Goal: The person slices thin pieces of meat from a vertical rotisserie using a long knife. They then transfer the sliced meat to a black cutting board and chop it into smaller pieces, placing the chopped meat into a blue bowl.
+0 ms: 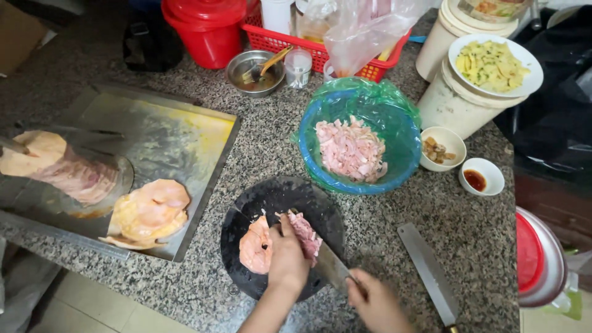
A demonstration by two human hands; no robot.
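Speckled granite worktop (259, 148), viewed from above. Large metal tray (185, 142) at left, smeared with yellow grease; it carries a stacked meat roll (61, 166) and loose round slices (151, 209). Blue basin (394, 132), lined with a green bag, sits centre-right and is part-filled with chopped pink meat (351, 149). A round black cutting board (277, 203) lies just in front of it, near the worktop edge.

On the board: one meat slice (256, 245), partly cut into strips. Left hand (287, 259) is clenched down on the slice, fingertips near the cut line. Right hand (377, 302) grasps the handle of a cleaver (330, 264), its blade on the board just beside the left hand. A second long knife (428, 271) lies unused to the right. Two small bowls (459, 163) stand near the basin.

Note on technique: judged from this view, fingertips should stay curled back from the blade, the slice kept flat, and strips cut evenly to match those in the basin. Grease on the meat could let it slip.
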